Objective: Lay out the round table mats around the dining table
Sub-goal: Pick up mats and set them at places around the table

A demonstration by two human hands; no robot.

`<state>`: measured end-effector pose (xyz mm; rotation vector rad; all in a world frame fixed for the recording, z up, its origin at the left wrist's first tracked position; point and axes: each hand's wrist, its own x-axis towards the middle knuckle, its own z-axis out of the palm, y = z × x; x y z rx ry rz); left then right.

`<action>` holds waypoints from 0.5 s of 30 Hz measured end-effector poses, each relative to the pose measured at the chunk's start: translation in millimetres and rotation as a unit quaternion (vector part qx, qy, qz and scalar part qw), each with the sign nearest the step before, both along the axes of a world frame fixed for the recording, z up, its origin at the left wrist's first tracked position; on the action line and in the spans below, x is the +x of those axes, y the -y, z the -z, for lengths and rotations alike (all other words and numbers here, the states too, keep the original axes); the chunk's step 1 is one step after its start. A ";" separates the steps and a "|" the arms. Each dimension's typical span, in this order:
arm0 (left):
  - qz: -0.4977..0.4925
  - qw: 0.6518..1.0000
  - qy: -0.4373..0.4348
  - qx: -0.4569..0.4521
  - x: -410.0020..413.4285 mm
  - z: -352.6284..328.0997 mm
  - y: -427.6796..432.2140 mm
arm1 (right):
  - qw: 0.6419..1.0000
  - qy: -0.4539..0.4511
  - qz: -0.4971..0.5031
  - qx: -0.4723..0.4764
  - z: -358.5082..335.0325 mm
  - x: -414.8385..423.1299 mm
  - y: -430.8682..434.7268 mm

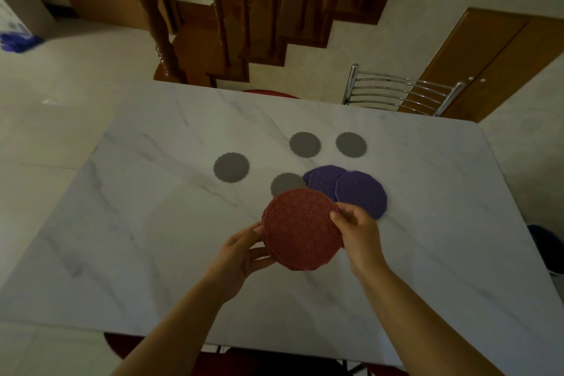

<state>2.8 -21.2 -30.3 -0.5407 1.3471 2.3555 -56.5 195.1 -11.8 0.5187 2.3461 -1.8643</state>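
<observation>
While both hands hold the red mat stack [300, 229] above the marble counter [152, 223], nothing is yet placed at an edge. Head view: left hand [241, 256] grip closed under the stack's near-left rim; right hand [358, 230] grip pinching its right rim. Purple mats [360, 192] overlap just beyond; four grey mats [231, 167] lie mid-counter, apart. Recommendation: peel off one mat only, support the remainder, and set it flat before a seat.

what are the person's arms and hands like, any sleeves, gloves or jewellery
Both forearms are bare up to the frame's bottom edge; no sleeves show. The left hand and right hand wear no gloves, and no rings, watch or bracelets are visible.
</observation>
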 end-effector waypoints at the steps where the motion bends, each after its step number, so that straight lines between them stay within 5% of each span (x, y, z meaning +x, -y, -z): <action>1: 0.003 1.000 -0.001 -0.013 -0.6 -0.3 -0.8 | 1.000 -0.004 -0.004 0.005 0.0 -0.1 -0.1; 8: 0.006 0.999 0.000 -0.048 -6.2 5.0 -1.5 | 0.999 -0.026 -0.036 0.006 -0.4 -1.6 -3.2; 15: -0.014 0.999 0.006 -0.039 -14.3 16.0 -0.9 | 0.995 0.055 -0.054 0.056 19.5 -36.4 -36.8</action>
